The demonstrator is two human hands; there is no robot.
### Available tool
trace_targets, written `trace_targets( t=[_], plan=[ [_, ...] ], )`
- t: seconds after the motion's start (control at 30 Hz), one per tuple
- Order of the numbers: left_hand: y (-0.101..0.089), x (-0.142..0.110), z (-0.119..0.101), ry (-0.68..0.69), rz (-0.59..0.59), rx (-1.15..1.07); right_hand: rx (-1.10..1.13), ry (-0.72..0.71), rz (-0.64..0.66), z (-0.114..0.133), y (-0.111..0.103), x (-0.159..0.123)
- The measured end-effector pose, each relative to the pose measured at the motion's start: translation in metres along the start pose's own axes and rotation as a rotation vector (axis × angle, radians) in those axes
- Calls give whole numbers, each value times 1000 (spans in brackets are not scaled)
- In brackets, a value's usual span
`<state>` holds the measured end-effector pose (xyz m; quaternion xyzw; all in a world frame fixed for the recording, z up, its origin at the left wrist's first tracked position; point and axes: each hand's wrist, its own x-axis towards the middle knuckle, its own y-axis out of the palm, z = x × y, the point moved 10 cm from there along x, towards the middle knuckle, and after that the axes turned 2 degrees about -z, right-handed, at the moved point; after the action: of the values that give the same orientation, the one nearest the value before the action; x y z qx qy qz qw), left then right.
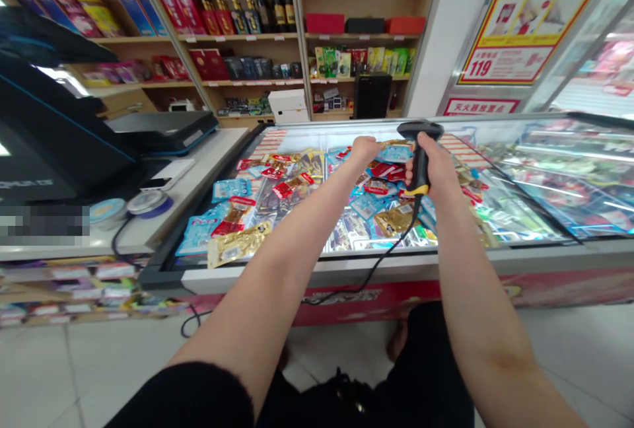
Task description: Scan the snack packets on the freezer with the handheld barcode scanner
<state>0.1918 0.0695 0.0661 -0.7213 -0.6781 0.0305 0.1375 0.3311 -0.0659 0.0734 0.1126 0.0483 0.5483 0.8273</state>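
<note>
My right hand [438, 164] is wrapped round the handle of a black and yellow barcode scanner [420, 160], its head uppermost and its cord hanging down. To the left of it, my left hand [365, 148] is closed at the edge of a blue snack packet [397, 152], which sits just below and left of the scanner head. The fingertips of that hand are hidden from me. Beneath both hands, many small snack packets in blue, red and gold lie in heaps on the glass top of a chest freezer [386, 263]. One gold packet [240, 243] rests near the front left corner.
On the left, a counter [208, 170] carries a checkout terminal [59, 124], a scale [163, 131], a phone [157, 183] and round tubs [148, 203]. The scanner cord [366, 279] loops over the freezer's front edge. Stocked shelves [228, 35] stand behind.
</note>
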Motion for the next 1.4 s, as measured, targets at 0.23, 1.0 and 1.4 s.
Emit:
trace_targets(
  t=[0.23,1.0,1.4],
  plan=[
    [-28,-5,22,70,-37,312,25,44,-47,-11,-21,-4],
    [-214,-35,100,-52,18,988,-202,282,320,-95,184,-29],
    [-218,-27,111,-154,-62,713,-90,280,370,-111,189,-23]
  ],
)
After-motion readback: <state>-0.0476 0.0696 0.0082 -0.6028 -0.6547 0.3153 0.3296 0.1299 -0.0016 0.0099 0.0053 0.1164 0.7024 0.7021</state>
